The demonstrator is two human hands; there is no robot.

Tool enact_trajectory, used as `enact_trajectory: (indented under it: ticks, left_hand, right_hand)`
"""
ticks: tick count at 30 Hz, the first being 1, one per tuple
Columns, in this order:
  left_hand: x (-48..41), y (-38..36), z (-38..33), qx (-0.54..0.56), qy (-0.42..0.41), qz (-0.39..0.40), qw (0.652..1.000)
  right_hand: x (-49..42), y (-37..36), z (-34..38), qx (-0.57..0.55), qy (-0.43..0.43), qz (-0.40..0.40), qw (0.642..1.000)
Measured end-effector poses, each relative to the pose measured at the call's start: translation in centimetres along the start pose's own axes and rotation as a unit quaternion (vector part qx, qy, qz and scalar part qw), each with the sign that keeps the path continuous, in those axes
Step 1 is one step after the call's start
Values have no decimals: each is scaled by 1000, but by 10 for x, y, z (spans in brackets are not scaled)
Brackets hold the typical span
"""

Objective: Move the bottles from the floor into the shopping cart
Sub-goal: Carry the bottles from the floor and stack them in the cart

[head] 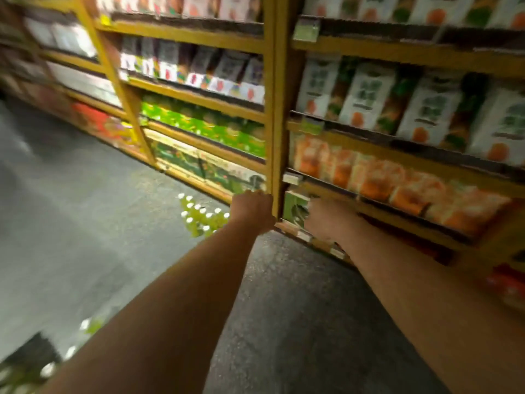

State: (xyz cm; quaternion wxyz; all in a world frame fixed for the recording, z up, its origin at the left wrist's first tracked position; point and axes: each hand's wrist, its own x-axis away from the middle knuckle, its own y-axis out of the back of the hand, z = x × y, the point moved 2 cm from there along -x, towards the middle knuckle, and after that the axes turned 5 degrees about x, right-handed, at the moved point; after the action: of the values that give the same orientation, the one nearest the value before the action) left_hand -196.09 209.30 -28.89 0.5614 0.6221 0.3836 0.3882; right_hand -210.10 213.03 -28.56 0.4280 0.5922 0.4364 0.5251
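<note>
A cluster of green bottles (pixel 200 216) with white caps stands on the grey floor at the foot of the yellow shelving. My left hand (pixel 251 211) is stretched out just right of that cluster, seen from the back, with its fingers hidden. My right hand (pixel 324 220) reaches forward near the lowest shelf, blurred by motion, and I see nothing clearly in it. At the bottom left, more white-capped green bottles (pixel 48 368) lie in what looks like the shopping cart (pixel 31 351), mostly cut off by the frame edge.
Yellow shelving (pixel 274 109) full of juice cartons runs along the right and back, with an upright post right by my left hand. Grey floor (pixel 85 209) stretches away to the left.
</note>
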Motion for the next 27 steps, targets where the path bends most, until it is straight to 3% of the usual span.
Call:
enact_trajectory:
  ticks: [7,13,18,27]
  left_hand:
    - [6,-11,170,10,168,0,986]
    - [9,-14,280,19,314,1,949]
    - [37,-20,362,33,448,4,893]
    - [124,-45,486,59,591,31,804]
  right_hand:
    - [-104,23,162,78,155,12,985]
    - [-188,41,275,145,286,13,947]
    - [-215,57,387,164,428,-38,888]
    - [-206,39,570,197,579,-40,790]
